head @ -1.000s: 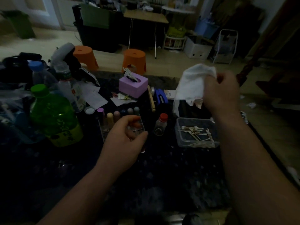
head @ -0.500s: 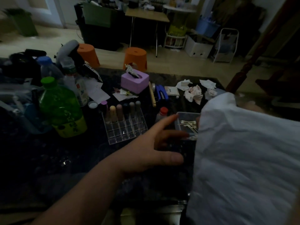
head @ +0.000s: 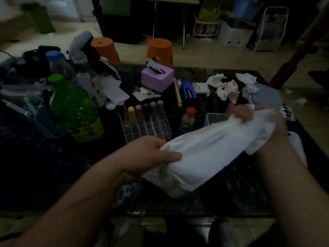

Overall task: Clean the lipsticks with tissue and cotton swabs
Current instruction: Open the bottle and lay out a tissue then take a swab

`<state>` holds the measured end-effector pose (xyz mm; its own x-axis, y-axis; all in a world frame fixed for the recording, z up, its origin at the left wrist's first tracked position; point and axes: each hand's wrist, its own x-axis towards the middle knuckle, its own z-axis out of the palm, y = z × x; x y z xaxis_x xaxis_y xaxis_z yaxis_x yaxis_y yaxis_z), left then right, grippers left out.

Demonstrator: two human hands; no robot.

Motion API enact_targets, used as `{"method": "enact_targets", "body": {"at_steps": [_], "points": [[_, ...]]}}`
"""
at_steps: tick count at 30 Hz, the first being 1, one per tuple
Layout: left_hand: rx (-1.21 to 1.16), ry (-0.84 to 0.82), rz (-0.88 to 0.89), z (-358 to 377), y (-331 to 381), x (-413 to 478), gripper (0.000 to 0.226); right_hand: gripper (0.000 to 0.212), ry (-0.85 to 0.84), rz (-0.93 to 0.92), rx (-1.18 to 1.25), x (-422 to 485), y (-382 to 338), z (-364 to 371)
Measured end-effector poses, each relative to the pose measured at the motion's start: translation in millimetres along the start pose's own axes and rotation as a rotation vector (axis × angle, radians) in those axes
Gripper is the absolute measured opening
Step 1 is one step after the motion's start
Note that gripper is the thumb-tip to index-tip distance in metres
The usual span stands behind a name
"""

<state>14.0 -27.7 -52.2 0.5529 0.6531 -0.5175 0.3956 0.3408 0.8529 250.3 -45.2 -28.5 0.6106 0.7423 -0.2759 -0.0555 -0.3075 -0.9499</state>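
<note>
A large white tissue (head: 204,152) is stretched between both hands over the dark table. My left hand (head: 151,157) grips its near lower end, thumb on top. My right hand (head: 249,114) holds the far upper end, fingers bunched in the tissue. Behind them stands a clear acrylic rack (head: 147,127) with several lipsticks (head: 138,113) upright in its back row. A clear box of cotton swabs (head: 211,118) sits right of the rack, mostly hidden by the tissue.
A green bottle (head: 74,111) and other bottles crowd the left. A small red-capped bottle (head: 187,118) stands beside the rack. A purple tissue box (head: 157,79), a blue stapler (head: 189,90) and crumpled used tissues (head: 229,88) lie at the back.
My left hand left the rack, reached right and took hold of the tissue's lower end. My right hand brought the tissue down from near the camera, now spread between both hands.
</note>
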Motion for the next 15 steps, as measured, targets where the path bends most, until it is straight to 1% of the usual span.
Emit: {"method": "enact_targets", "body": {"at_steps": [1,2,3,4,5,6,7,8,9,11,13,15], "points": [[-0.011,0.005,0.013,-1,0,-1,0.026,0.04,-0.119,-0.04,0.117,-3,-2,-4],[-0.009,0.021,0.04,-1,1,-1,0.02,0.03,-0.276,-0.006,0.198,-6,-8,-7],[0.003,0.055,0.072,-1,1,-1,0.016,0.022,-0.347,-0.03,0.172,-11,-10,-14],[0.027,0.101,0.106,0,3,-1,0.016,0.015,-0.419,-0.083,0.05,-14,-11,-16],[0.054,0.148,0.141,0,4,-1,0.018,0.013,-0.506,-0.189,-0.243,-22,-12,-12],[0.059,0.179,0.173,1,5,-1,0.021,0.035,-0.609,-0.286,-0.551,-25,-9,-5],[0.027,0.202,0.191,2,7,0,0.025,0.054,-0.721,-0.344,-0.783,-33,-4,5],[-0.018,0.219,0.196,3,8,0,0.03,0.059,-0.791,-0.357,-0.91,-43,-3,12],[-0.028,0.244,0.207,3,9,0,0.034,0.052,-0.833,-0.366,-0.924,-48,-3,16],[0.08,0.295,0.246,2,10,0,0.036,0.036,-0.852,-0.332,-0.887,-49,-5,14],[0.212,0.338,0.277,0,9,0,0.034,0.035,-0.852,-0.323,-0.86,-46,-11,8],[0.321,0.375,0.298,-3,9,0,0.033,0.04,-0.864,-0.328,-0.869,-43,-12,2]]}}
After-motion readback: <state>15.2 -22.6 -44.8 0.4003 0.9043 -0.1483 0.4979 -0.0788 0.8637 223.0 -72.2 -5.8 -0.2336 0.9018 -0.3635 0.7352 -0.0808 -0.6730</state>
